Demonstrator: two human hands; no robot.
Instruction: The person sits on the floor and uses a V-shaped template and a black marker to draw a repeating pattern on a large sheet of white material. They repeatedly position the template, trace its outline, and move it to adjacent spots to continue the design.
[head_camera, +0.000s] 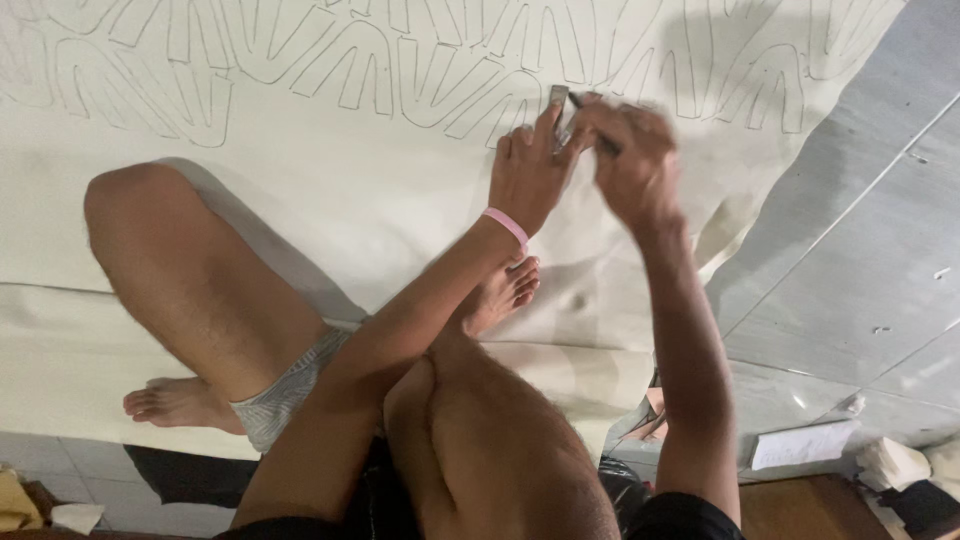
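Observation:
I sit on the floor on a large cream sheet (330, 190) marked with several outlined curved shapes along its far edge. My left hand (530, 170), with a pink band on the wrist, presses flat on the sheet and steadies a small grey template piece (558, 97) with its fingertips. My right hand (625, 150) is closed around a dark pen (600, 140) right beside the template, blurred with motion. The two hands touch each other.
My bare knees and feet (500, 295) rest on the sheet. Grey floor tiles (860, 270) lie to the right. A white paper (805, 445), a wooden board and cloth bundles sit at the lower right; scraps lie at the lower left.

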